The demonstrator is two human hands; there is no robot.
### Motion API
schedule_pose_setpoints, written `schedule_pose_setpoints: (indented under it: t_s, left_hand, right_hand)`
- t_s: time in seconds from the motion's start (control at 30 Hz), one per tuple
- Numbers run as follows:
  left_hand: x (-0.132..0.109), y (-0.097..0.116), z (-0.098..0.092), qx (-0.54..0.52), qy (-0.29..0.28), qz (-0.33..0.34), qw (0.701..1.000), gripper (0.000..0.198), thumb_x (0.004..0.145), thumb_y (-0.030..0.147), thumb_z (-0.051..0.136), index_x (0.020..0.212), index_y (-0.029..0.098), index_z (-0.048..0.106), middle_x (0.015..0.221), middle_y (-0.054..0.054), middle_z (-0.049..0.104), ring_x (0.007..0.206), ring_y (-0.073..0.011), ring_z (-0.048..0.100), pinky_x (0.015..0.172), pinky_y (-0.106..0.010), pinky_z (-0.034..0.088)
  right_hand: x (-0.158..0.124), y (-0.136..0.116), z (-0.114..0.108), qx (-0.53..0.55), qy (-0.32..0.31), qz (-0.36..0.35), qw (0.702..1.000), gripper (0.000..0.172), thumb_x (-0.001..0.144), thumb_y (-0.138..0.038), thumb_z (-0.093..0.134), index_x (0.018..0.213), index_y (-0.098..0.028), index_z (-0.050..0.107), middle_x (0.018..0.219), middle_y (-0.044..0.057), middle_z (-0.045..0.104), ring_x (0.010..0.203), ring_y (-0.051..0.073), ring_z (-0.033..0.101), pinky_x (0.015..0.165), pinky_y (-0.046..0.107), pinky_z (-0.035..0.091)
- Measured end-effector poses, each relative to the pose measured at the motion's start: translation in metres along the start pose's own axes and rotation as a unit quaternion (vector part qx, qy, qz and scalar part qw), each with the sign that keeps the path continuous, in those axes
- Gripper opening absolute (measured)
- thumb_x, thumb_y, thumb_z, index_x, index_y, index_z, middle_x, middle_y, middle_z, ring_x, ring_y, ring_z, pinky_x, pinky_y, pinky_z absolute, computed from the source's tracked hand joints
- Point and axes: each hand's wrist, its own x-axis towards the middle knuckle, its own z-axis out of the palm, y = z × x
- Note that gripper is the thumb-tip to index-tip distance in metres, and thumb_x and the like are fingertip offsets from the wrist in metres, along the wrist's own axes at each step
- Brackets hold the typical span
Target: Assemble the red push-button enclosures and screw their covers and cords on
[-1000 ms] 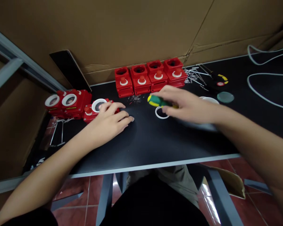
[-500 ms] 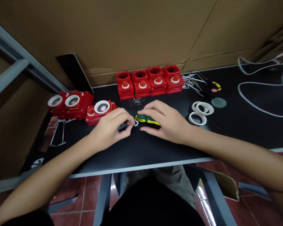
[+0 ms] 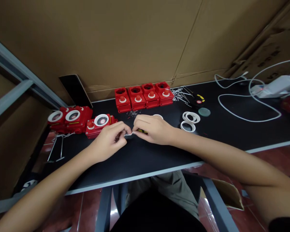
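Observation:
My left hand point(image 3: 110, 139) and my right hand point(image 3: 152, 129) meet over the black table point(image 3: 145, 158), fingers pinched together. Between their fingertips is a small silvery metal clip point(image 3: 129, 133). My right hand also covers a green and yellow screwdriver point(image 3: 142, 131), of which only a sliver shows under the fingers. A red box with a white ring lens point(image 3: 100, 122) lies just left of my left hand.
Several red push-button boxes point(image 3: 143, 96) line the cardboard back wall. More red boxes point(image 3: 69, 118) sit at the left edge. White rings point(image 3: 190, 120), a glass disc point(image 3: 204, 112), loose screws point(image 3: 180, 93), a second screwdriver point(image 3: 198, 98) and a white cable point(image 3: 246, 103) lie to the right.
My right hand brought the green screwdriver from the table's middle toward my left hand. Both hands now pinch the small metal clip. The camera view pulled back and turned right.

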Motion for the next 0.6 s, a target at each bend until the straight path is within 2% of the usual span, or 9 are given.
schedule_pose_setpoints:
  t_s: [0.13, 0.3, 0.37, 0.43, 0.5, 0.6]
  left_hand:
    - [0.001, 0.003, -0.003, -0.013, -0.027, 0.009, 1.0, 0.027, 0.102, 0.013, 0.051, 0.096, 0.02, 0.077, 0.082, 0.002, 0.065, 0.068, -0.0131, 0.059, 0.066, -0.025, 0.045]
    - [0.001, 0.001, -0.004, -0.029, -0.031, -0.002, 0.999, 0.026, 0.11, 0.021, 0.057, 0.093, 0.019, 0.077, 0.083, 0.001, 0.07, 0.069, -0.0118, 0.063, 0.066, -0.022, 0.046]
    - [0.0, 0.0, -0.003, -0.037, -0.021, -0.015, 0.999, 0.026, 0.112, 0.025, 0.058, 0.098, 0.019, 0.078, 0.085, 0.0, 0.073, 0.071, -0.0122, 0.066, 0.067, -0.022, 0.048]
    - [-0.001, 0.001, -0.002, -0.068, -0.011, -0.033, 0.997, 0.022, 0.113, 0.028, 0.061, 0.103, 0.02, 0.079, 0.087, -0.001, 0.077, 0.074, -0.0132, 0.07, 0.067, -0.022, 0.05]
    - [-0.002, 0.003, -0.002, -0.116, -0.005, -0.051, 0.992, 0.017, 0.111, 0.031, 0.067, 0.107, 0.019, 0.079, 0.086, -0.001, 0.079, 0.068, -0.0126, 0.067, 0.063, -0.022, 0.048]
    - [-0.003, 0.006, -0.006, -0.199, 0.004, -0.069, 0.978, 0.016, 0.107, 0.034, 0.078, 0.106, 0.018, 0.079, 0.083, -0.002, 0.079, 0.06, -0.0111, 0.059, 0.057, -0.022, 0.046]
  right_hand:
    - [-0.009, -0.004, 0.002, 0.012, 0.01, 0.042, 0.999, 0.012, 0.11, -0.022, 0.06, 0.1, -0.018, 0.064, 0.095, 0.004, 0.07, 0.079, 0.011, 0.059, 0.067, 0.024, 0.04]
    - [-0.01, 0.015, -0.012, 0.011, 0.002, 0.12, 0.993, 0.012, 0.107, -0.026, 0.061, 0.099, -0.018, 0.067, 0.096, 0.004, 0.07, 0.077, 0.009, 0.061, 0.072, 0.022, 0.049]
    - [-0.01, 0.036, -0.029, -0.015, 0.002, 0.173, 0.985, 0.015, 0.106, -0.029, 0.06, 0.098, -0.019, 0.069, 0.098, 0.006, 0.071, 0.08, 0.012, 0.063, 0.078, 0.025, 0.053]
    - [-0.013, 0.066, -0.053, -0.067, 0.015, 0.251, 0.966, 0.021, 0.107, -0.029, 0.057, 0.107, -0.018, 0.074, 0.107, 0.01, 0.074, 0.088, 0.016, 0.066, 0.088, 0.032, 0.057]
    - [-0.023, 0.1, -0.079, -0.122, 0.024, 0.342, 0.932, 0.029, 0.105, -0.024, 0.053, 0.12, -0.015, 0.075, 0.122, 0.016, 0.075, 0.102, 0.022, 0.07, 0.101, 0.04, 0.058]
    - [-0.049, 0.146, -0.109, -0.182, -0.016, 0.453, 0.872, 0.03, 0.099, -0.015, 0.054, 0.115, -0.011, 0.079, 0.124, 0.022, 0.077, 0.118, 0.032, 0.072, 0.112, 0.05, 0.057]
